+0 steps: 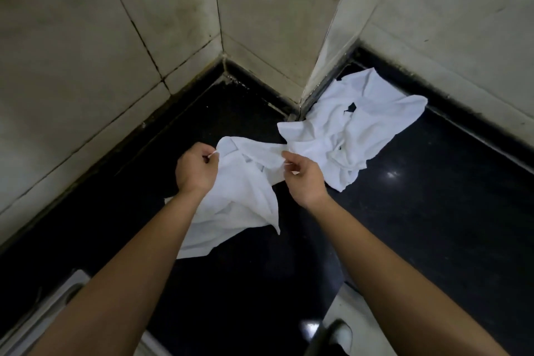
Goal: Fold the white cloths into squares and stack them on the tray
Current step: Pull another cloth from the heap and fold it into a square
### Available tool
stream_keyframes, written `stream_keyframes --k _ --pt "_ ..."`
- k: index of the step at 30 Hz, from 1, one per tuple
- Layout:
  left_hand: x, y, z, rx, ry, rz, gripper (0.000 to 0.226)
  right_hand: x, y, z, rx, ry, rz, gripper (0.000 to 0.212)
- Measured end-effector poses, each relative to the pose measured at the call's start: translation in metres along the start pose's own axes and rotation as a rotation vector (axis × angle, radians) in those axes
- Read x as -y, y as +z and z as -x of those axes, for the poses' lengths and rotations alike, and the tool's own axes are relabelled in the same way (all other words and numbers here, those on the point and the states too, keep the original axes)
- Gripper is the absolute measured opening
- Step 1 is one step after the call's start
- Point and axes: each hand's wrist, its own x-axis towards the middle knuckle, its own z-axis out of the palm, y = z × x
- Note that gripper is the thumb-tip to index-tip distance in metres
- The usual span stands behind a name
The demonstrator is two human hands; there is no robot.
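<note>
Over the black tabletop (433, 240), you are holding up one white cloth (245, 199) with both hands. Your left hand (196, 170) is pinching the cloth's top edge on the left side, with the fingers curled tight. Your right hand (303, 179) is pinching the same top edge a little way to the right. Between your two hands the edge is sagging a bit and folding over on itself. Under your hands the cloth is hanging down all crumpled, and its low end is lying near your left arm.

Just past your right hand, a pile of white cloths (352, 127) is lying in a messy heap on the tabletop. That pile is pushing up against the corner of the tiled wall (289, 37) that sticks out. The pile is just beside the cloth you are holding, and the two look like they are touching near your right thumb.

Down at the bottom left, a pale tray edge (43, 312) is peeking out beside your left arm.
</note>
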Motion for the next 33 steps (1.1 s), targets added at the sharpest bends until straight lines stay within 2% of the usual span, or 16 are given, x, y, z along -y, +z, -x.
stream_keyframes --k 4,7,11,14,18,20,23,24,26,28,33 --pt "-0.045 -0.025 0.016 -0.111 0.084 0.155 0.003 0.005 -0.044 0.022 -0.214 -0.127 0.08 0.04" --pt "-0.091 -0.04 0.042 -0.173 0.201 0.243 0.01 0.001 -0.091 0.046 -0.31 -0.207 0.137 0.03" --pt "-0.137 -0.045 0.069 -0.201 0.33 0.276 0.013 -0.013 -0.138 0.065 -0.416 -0.268 0.088 0.022" --pt "-0.182 -0.037 0.108 -0.209 0.447 0.248 0.017 -0.03 -0.188 0.09 -0.447 -0.325 0.066 0.027" --pt "-0.236 -0.012 0.156 -0.19 0.556 0.191 0.006 -0.06 -0.252 0.122 -0.464 -0.378 0.021 0.036" --pt "-0.26 0.006 0.179 -0.136 0.55 0.233 0.012 -0.076 -0.285 0.138 -0.471 -0.365 -0.076 0.037" --pt "-0.285 0.03 0.206 0.005 0.438 0.387 0.02 -0.091 -0.32 0.154 -0.482 -0.363 -0.25 0.019" --pt "-0.294 0.041 0.217 0.035 0.416 0.419 0.021 -0.099 -0.334 0.159 -0.481 -0.379 -0.281 0.022" --pt "-0.31 0.062 0.238 0.08 0.393 0.447 0.021 -0.12 -0.36 0.164 -0.45 -0.406 -0.278 0.022" --pt "-0.321 0.078 0.254 0.106 0.394 0.439 0.018 -0.139 -0.379 0.169 -0.415 -0.404 -0.266 0.006" --pt "-0.327 0.117 0.286 0.181 0.355 0.421 0.008 -0.185 -0.408 0.18 -0.416 -0.369 -0.266 0.016"
